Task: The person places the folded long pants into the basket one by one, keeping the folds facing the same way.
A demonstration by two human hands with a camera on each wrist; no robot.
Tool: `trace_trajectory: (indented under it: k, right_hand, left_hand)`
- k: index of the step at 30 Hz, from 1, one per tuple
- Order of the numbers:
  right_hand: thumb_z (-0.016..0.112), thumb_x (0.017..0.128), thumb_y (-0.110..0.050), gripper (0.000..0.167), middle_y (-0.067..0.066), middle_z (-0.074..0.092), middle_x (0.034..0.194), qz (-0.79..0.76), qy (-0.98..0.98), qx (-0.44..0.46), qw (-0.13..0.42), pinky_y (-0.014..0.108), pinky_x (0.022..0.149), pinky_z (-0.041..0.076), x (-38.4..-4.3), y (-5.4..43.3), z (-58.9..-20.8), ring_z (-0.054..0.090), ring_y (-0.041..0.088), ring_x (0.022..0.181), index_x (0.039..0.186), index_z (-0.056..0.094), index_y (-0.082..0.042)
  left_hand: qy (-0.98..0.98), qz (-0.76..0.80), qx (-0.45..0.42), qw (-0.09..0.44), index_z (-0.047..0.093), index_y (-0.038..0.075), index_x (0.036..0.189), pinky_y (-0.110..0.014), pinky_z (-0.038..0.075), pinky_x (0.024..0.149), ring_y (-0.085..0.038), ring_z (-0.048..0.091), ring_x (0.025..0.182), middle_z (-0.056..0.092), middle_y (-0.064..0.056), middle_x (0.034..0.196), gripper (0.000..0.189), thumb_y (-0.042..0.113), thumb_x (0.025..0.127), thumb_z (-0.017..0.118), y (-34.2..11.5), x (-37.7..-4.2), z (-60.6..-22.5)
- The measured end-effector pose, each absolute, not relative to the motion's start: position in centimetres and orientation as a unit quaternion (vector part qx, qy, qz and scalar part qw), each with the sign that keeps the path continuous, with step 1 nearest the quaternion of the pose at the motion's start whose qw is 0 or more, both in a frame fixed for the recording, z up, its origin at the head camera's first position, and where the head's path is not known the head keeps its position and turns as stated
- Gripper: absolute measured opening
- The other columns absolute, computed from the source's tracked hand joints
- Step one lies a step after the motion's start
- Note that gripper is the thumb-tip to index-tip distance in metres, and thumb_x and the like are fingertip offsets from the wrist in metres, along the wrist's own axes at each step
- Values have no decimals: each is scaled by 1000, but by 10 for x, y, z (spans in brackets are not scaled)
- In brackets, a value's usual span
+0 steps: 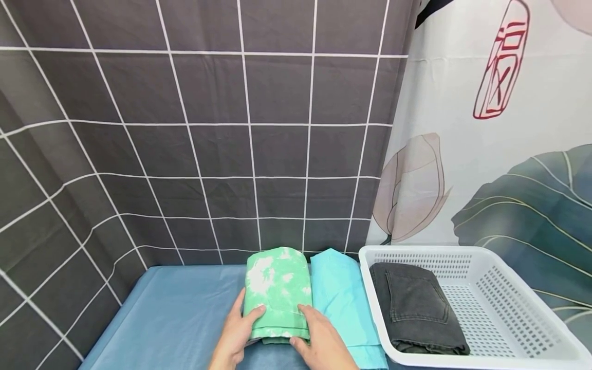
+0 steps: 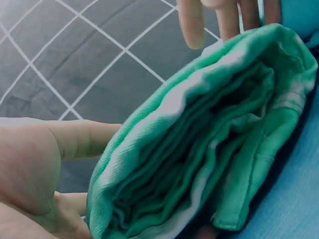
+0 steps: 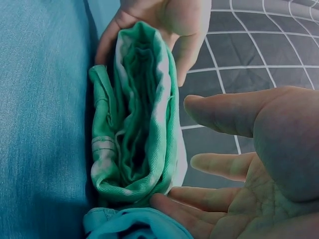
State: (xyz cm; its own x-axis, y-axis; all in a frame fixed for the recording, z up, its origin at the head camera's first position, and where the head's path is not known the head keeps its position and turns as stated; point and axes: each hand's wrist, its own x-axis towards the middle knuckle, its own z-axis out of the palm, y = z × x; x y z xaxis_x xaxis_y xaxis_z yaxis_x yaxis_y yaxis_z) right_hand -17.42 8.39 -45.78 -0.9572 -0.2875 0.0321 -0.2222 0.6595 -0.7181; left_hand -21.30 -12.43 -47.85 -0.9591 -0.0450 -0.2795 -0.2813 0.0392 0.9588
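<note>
A folded green-and-white mottled garment [image 1: 277, 293] lies on the blue-covered surface, its thick rolled layers facing the person in both wrist views. My left hand [image 1: 233, 329] holds its left side, thumb over the top and fingers around the edge, as the right wrist view shows. At the opposite side is my right hand [image 1: 324, 339], fingers spread and fairly straight. Some of its fingertips [image 3: 162, 201] meet the garment's side, while the thumb [image 3: 214, 112] stands apart from it. A folded light-blue garment [image 1: 344, 303] lies close on the right.
A white perforated basket [image 1: 513, 308] stands right of the light-blue garment, with folded dark grey jeans [image 1: 416, 308] in its left part. The blue cover [image 1: 176, 313] spreads to the left. Behind hang a grey grid-patterned cloth [image 1: 277, 154] and a white leaf-print curtain [image 1: 462, 180].
</note>
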Motion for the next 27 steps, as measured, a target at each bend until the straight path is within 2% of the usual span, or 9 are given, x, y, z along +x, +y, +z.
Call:
trace_trajectory:
  k: [3, 5, 13, 18, 27]
  right_hand:
    - [75, 90, -26, 63, 26, 54, 137, -385, 911, -142, 39, 59, 104, 41, -174, 84, -458, 49, 48, 127, 140, 51, 5]
    - [75, 90, -26, 62, 26, 55, 136, -382, 912, -143, 37, 59, 104, 41, -173, 84, -459, 49, 49, 127, 139, 52, 5]
    - [75, 90, -26, 61, 26, 55, 136, -378, 915, -140, 31, 60, 103, 41, -174, 85, -459, 50, 48, 127, 137, 53, 4]
    - [75, 90, -26, 61, 25, 55, 135, -380, 914, -139, 35, 59, 103, 41, -174, 84, -459, 49, 48, 127, 137, 53, 5]
    - [75, 90, -26, 60, 24, 56, 135, -376, 916, -136, 33, 59, 103, 42, -175, 84, -459, 50, 46, 127, 138, 54, 3]
  left_hand:
    - [688, 710, -112, 95, 6, 9, 162, -47, 58, 82, -30, 68, 100, 15, -39, 154, 91, 26, 97, 67, -126, -213, -481]
    - [674, 722, -116, 102, 6, 10, 163, -48, 57, 82, -26, 68, 98, 17, -39, 154, 90, 26, 98, 67, -128, -214, -483]
    - [658, 732, -132, 117, 6, 2, 161, -59, 51, 89, -36, 63, 109, 31, -40, 148, 95, 31, 96, 69, -129, -216, -484]
    - [661, 729, -138, 110, 6, -2, 159, -60, 51, 89, -28, 66, 98, 40, -39, 141, 98, 31, 94, 71, -127, -215, -484]
    - [654, 740, -126, 95, 7, -1, 159, -63, 51, 87, -26, 69, 93, 47, -35, 136, 94, 26, 95, 69, -125, -216, -485]
